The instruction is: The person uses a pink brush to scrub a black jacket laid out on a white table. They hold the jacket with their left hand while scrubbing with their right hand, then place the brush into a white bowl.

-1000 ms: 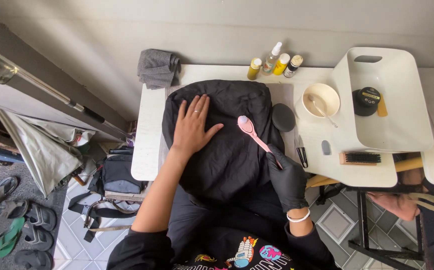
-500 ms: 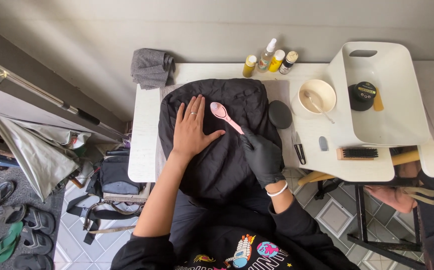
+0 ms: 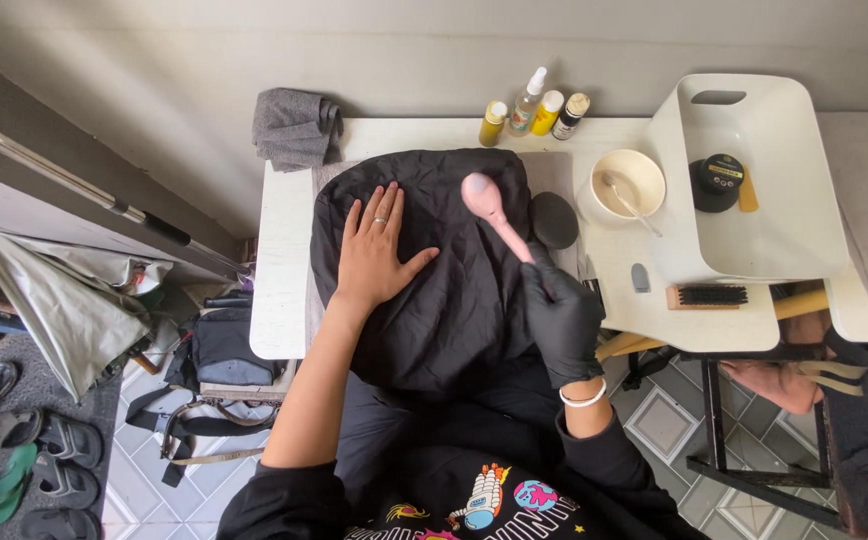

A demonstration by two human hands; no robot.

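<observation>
Across the white table's point(image 3: 284, 290) middle lies one black garment point(image 3: 454, 300), with the left hand point(image 3: 376, 255) spread flat and open on it. The gloved right hand point(image 3: 561, 318) grips one pink brush point(image 3: 494, 212), its head on the garment's far edge; four small bottles point(image 3: 534, 108) stand along the far edge.

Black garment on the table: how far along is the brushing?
Done: black garment lies spread on the white table, supplies set out. In hand: left hand presses it flat; gloved right hand holds the pink brush at its upper right. Left: cannot tell how much has been brushed.
</observation>
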